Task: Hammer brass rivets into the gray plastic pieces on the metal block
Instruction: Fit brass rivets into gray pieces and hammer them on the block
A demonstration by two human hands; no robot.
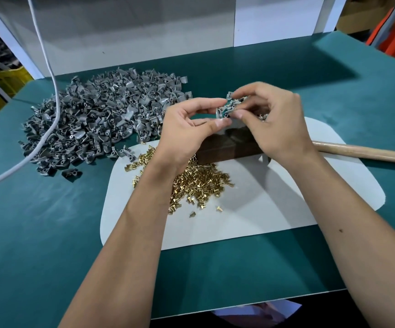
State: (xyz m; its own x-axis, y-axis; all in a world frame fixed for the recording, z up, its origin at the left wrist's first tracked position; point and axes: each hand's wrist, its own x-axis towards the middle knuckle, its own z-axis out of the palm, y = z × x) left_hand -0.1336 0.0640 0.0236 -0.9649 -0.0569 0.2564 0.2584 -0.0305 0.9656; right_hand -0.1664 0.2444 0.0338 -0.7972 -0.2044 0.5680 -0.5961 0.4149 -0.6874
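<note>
Both hands are raised together above the dark metal block (217, 149). My left hand (187, 131) and my right hand (269, 117) pinch a small cluster of gray plastic pieces (227, 107) between thumbs and fingertips. A large heap of gray plastic pieces (97, 119) lies on the green table to the left. A pile of brass rivets (198, 183) is spread on the white mat (262, 204) in front of the block, partly under my left wrist. A few rivets show behind my right hand.
A wooden hammer handle (367, 151) lies to the right, its head hidden behind my right hand. A white cable (49, 67) hangs across the gray heap to the left. White panels stand at the back of the green table (49, 233).
</note>
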